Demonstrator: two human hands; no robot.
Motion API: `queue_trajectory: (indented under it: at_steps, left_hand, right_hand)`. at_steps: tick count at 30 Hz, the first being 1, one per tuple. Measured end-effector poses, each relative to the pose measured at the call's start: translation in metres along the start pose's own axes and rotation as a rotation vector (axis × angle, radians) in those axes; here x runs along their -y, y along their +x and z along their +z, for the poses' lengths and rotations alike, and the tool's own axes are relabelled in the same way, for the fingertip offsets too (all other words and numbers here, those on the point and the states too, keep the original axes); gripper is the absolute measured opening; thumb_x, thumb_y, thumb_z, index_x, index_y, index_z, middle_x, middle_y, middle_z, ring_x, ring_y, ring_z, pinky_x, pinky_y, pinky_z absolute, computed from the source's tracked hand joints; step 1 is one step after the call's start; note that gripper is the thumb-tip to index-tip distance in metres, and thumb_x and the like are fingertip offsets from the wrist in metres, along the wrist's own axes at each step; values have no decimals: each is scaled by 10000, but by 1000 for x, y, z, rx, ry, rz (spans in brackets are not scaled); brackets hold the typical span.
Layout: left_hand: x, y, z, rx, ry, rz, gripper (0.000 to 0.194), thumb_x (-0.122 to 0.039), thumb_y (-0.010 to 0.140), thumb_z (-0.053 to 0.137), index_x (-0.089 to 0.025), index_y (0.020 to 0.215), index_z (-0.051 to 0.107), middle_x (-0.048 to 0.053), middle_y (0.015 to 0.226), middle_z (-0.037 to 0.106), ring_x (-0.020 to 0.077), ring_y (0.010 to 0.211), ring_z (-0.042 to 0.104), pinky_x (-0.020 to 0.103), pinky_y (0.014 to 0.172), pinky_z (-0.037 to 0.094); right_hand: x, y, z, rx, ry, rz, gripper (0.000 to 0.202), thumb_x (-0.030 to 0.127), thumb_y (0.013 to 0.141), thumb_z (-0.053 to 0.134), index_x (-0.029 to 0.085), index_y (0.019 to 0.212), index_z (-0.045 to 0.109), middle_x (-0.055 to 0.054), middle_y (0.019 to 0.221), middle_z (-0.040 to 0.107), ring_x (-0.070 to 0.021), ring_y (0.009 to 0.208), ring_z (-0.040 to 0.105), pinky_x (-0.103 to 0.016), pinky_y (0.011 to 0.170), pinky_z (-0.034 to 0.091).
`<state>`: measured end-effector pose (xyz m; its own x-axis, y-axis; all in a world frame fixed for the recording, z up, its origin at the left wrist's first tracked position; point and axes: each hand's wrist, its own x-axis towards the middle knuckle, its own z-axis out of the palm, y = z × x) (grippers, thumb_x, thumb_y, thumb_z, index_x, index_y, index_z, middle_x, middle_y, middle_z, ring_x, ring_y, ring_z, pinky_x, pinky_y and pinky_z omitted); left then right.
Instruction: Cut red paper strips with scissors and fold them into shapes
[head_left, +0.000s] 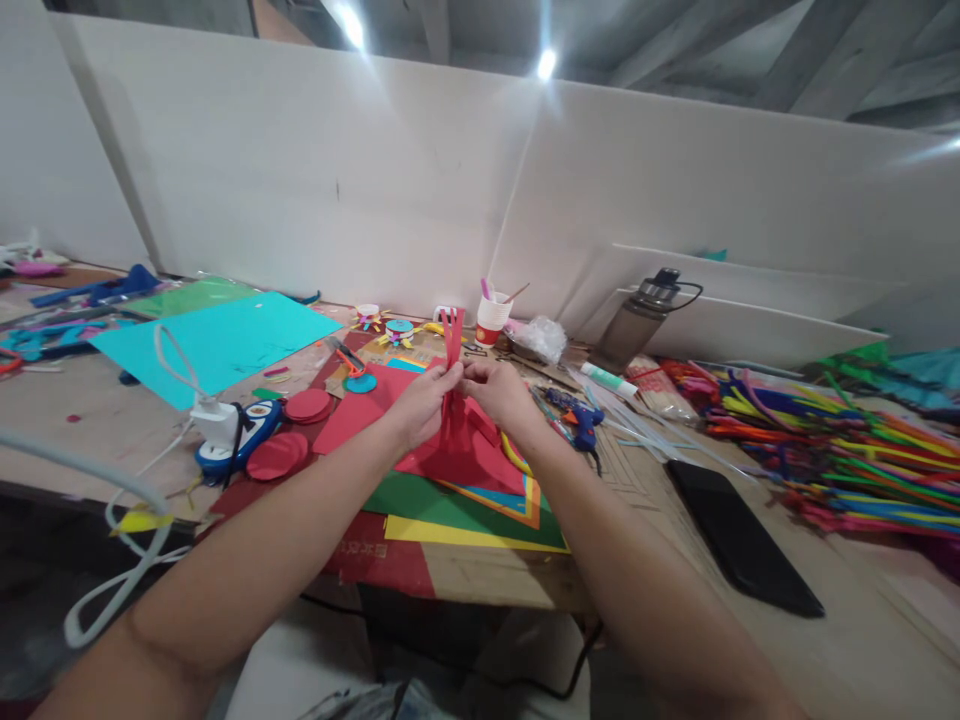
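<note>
2 hands (426, 403) (499, 393) hold red strips (454, 338); cup label (487, 336) blurred

Ceiling lights (547, 65) flare while outer edges blur.

Tall white panels (300, 180) stand behind the tabletop (37, 400); above them, bright lights (547, 65) shine near a dim grey ceiling (577, 30) with thick slanting beams (705, 42).
</note>
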<state>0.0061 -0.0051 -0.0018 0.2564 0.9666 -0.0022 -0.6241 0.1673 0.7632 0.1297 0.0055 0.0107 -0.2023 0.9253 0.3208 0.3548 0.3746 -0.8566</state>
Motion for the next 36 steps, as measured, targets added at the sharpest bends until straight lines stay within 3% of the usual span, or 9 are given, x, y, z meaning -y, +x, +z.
queue_trajectory:
  at_steps: [7,10,13,17,20,23,28,32,36]
  left_hand:
    - [-3,1,0,-46,-5,51,108,-144,881,605,-106,831,692,78,851,709,127,808,661,227,803,490]
    - [-6,4,-2,2,9,104,122,-202,882,613,-123,838,694,72,838,710,142,812,659,251,809,497]
    - [-7,1,-3,51,67,110,165,-279,861,655,-130,791,655,34,698,643,112,652,599,232,685,491]
    - [-8,-9,-1,208,127,-78,301,-397,829,688,-155,727,539,-50,557,446,50,437,368,172,444,338]
    - [-9,-13,0,301,160,-203,335,-430,823,687,-161,731,510,-65,542,395,35,408,301,148,401,254]
    - [-12,-13,-1,336,202,-249,328,-457,839,658,-152,775,555,-35,574,464,55,432,395,168,423,328]
    - [-16,-11,-3,367,170,-312,441,-566,886,524,-142,790,600,27,648,559,100,497,500,261,542,474]
    - [-15,-10,-5,352,145,-311,303,-426,877,611,-136,788,599,14,647,555,84,497,489,237,539,469]
    - [-14,-11,-5,366,175,-286,199,-305,838,679,-116,806,622,63,707,624,132,587,602,277,613,520]
  right_hand:
    - [2,-4,2,-1,-90,-59,146,279,740,658,190,624,664,-37,881,708,-201,822,611,-341,808,435]
    - [5,-5,1,-169,-131,-89,164,347,785,643,198,825,697,-61,936,684,-204,851,591,-352,819,439]
    - [7,-4,-1,-319,-126,-70,285,413,822,602,180,975,664,-81,941,646,-205,875,571,-346,810,445]
    - [6,-4,-1,-36,174,18,371,536,857,515,186,833,634,-35,737,613,-165,711,560,-284,646,442]
    - [6,-5,-1,19,357,104,415,593,791,587,180,779,627,15,586,538,-131,570,500,-260,543,394]
    - [10,-7,-4,33,475,198,404,571,719,682,178,778,610,43,509,500,-106,449,446,-250,460,358]
    - [14,-9,-11,75,609,257,384,532,709,731,197,784,558,13,550,587,-122,406,508,-250,407,398]
    - [14,-7,-13,59,617,289,341,478,727,739,191,790,565,19,523,568,-135,403,527,-253,396,407]
    - [16,-8,-12,73,589,312,295,456,779,686,187,869,603,32,508,540,-137,361,490,-270,368,389]
